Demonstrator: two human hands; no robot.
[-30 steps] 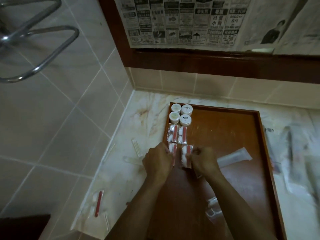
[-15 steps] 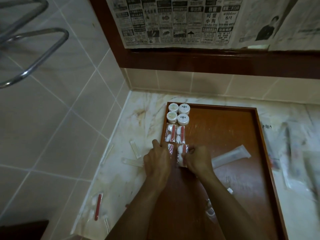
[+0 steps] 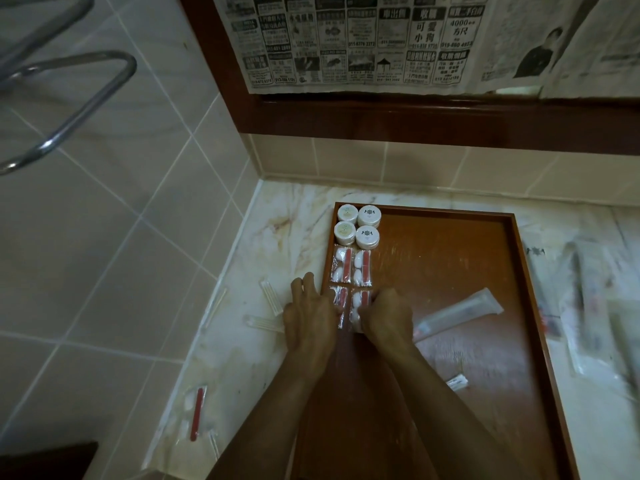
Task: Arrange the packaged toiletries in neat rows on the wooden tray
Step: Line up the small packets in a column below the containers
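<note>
Two red-and-white packets (image 3: 349, 306) lie in the wooden tray (image 3: 450, 265)'s left column, pressed between the left hand (image 3: 310, 320) and right hand (image 3: 386, 315), fingers curled against them. Beyond the fingertips, four jars (image 3: 358, 226) and two packets (image 3: 351, 266) look placed; the tube (image 3: 457, 315) right of the hands (plus countertop sachets (image 3: 197, 414)) seems left to do.

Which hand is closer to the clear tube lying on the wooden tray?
The right hand. It is on the tray just left of the tube, almost touching its near end. The left hand is farther left, over the tray's left edge.
</note>
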